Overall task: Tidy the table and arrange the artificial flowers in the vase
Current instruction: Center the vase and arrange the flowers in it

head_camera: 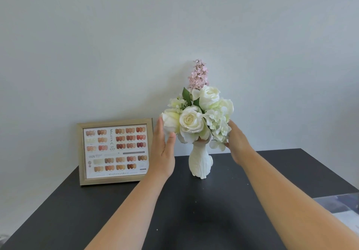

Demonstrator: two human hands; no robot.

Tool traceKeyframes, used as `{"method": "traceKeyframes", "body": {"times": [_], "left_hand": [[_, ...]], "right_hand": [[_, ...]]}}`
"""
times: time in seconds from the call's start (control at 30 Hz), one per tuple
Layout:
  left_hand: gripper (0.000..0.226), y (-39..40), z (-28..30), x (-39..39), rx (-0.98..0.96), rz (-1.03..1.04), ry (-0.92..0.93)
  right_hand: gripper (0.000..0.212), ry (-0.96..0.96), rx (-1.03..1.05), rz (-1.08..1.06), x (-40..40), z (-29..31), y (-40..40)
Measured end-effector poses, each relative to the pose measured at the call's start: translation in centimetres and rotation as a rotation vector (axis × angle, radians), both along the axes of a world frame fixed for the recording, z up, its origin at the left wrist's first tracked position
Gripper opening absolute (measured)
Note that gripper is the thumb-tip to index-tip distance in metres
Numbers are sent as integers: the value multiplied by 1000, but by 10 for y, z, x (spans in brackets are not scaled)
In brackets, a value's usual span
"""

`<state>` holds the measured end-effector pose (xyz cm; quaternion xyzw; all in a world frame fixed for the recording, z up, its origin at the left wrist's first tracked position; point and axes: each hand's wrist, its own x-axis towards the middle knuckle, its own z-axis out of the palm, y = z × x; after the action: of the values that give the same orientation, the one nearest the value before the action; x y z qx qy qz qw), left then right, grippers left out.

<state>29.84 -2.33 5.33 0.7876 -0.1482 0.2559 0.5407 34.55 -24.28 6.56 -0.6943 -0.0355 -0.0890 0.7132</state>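
Both hands are open, flat and holding nothing, cupped on either side of the bouquet. The left hand [163,148] stands palm inward, fingers up, its fingertips just beside the leftmost white rose [171,120]; whether they touch the petals cannot be told. The right hand [238,142] reaches in from the opposite side, its fingers against the white hydrangea cluster [217,125].

Between the two hands, the artificial flowers already stand in the white vase [200,162], which sits upright on the dark worktop [194,220], between the forearms and near the far edge by the wall. The step in hand looks like final shaping. It is best done with light, even pressure from both sides, nudging the heads inward and keeping clear of the narrow vase neck, since the top-heavy bunch could tip the vase.

Counted: one vase; four white roses visible; one pink flower spike [198,74] rising behind and above the grip; at least two hydrangea clusters; a few green leaves. Beyond the left hand leans one wooden picture frame [114,152] showing a nail colour chart.
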Motion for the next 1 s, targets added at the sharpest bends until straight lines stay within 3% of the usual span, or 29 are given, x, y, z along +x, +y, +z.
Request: {"method": "traceKeyframes", "body": {"times": [0.1,0.2,0.27,0.4,0.53,0.67,1.0], "left_hand": [[67,4,-4,0,5,6,-5],[68,8,-11,0,-65,14,23],[68,6,-23,0,-161,4,85],[61,-11,-65,-2,-345,-62,430],[72,-28,-95,1,-468,-141,763],[73,-40,-100,13,-429,-197,797],[68,-39,-99,28,-347,-207,752]], "right_hand": [[40,-27,-16,25,1,-5,2],[57,6,85,-18,3,-21,-7],[56,82,176,-19,5,-41,-15],[56,282,132,32,4,-84,-17],[53,341,11,113,-1,-105,1],[29,328,-20,143,-2,-105,20],[29,237,-77,160,6,-119,43]]}}
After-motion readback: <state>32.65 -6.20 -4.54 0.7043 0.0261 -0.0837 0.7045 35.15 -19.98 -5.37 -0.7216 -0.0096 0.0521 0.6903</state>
